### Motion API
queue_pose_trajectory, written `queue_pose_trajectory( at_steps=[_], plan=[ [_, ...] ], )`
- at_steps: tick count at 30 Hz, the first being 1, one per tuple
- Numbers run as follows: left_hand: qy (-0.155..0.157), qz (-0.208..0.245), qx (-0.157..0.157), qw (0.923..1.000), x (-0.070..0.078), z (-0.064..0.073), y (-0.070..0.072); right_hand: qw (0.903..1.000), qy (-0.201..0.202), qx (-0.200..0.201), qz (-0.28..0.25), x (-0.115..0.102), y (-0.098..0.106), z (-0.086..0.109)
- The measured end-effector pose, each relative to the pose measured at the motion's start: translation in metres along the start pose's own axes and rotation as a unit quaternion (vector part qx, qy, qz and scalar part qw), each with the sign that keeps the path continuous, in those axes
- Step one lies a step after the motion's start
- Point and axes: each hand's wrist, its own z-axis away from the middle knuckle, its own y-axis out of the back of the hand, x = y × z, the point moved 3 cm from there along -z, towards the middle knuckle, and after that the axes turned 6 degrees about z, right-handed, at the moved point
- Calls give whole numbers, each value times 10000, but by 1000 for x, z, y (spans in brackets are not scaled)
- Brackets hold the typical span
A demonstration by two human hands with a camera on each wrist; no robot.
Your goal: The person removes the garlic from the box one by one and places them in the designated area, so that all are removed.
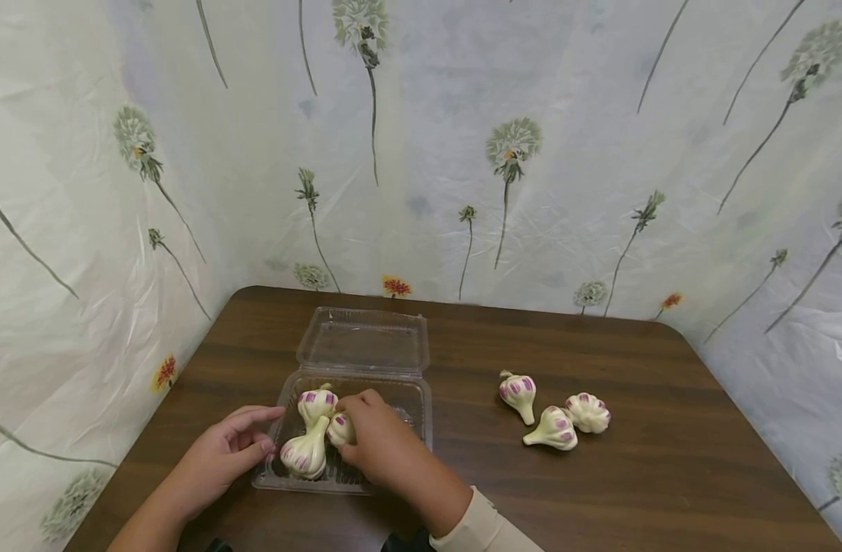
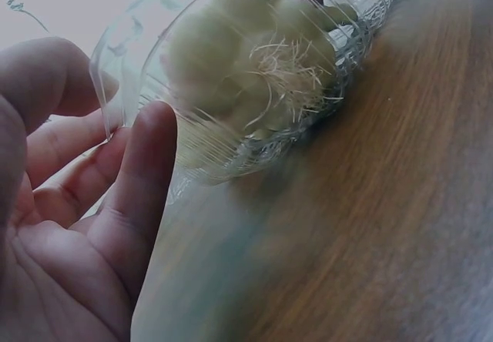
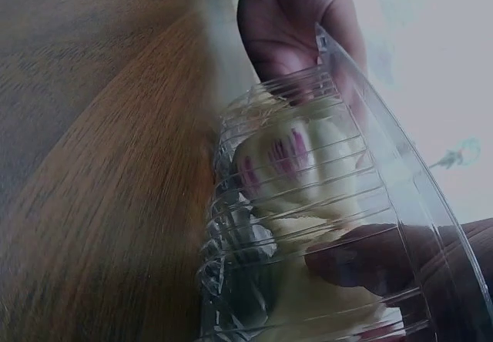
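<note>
A hinged clear plastic container (image 1: pixel 426 429) lies on the table with its lid (image 1: pixel 363 341) laid back. Inside are white garlic bulbs with purple streaks: one at the back (image 1: pixel 316 404), one at the front left (image 1: pixel 304 458), and a third garlic bulb (image 1: pixel 341 430) in my right hand (image 1: pixel 379 441). The fingers and thumb of that hand grip this bulb and partly cover it. My left hand (image 1: pixel 217 456) pinches the container's left rim, thumb (image 2: pixel 150 157) outside and fingers over the edge. Through the plastic wall in the left wrist view shows a bulb's root end (image 2: pixel 289 72).
To the right, three more garlic bulbs rest on the brown wooden table (image 1: pixel 462 491): one at the left (image 1: pixel 518 392), one in front (image 1: pixel 555 429) and one at the right (image 1: pixel 588 412). A dandelion-patterned sheet (image 1: pixel 421 153) hangs behind and beside the table.
</note>
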Motion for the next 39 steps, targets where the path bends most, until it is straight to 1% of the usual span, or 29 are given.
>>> queue_pose_trajectory(
  at_steps=[10,20,28,32,36,39],
  plan=[
    [89,-10,-7,10000,1,1,0,9999,-12,46,-126,4,1,-1],
    [0,18,-13,10000,2,0,-1,9995,-87,-29,-313,7,5,-1],
    [-17,13,-26,10000,2,-2,-2,9984,17,48,-566,10,10,0],
    [-2,34,-43,10000,2,-3,-2,9981,-13,32,-622,13,11,-1],
    [14,-1,-73,10000,1,-2,-2,9979,5,17,-652,15,9,-1],
    [4,-59,-63,10000,2,0,-1,9976,92,54,-687,13,10,1]
  ],
)
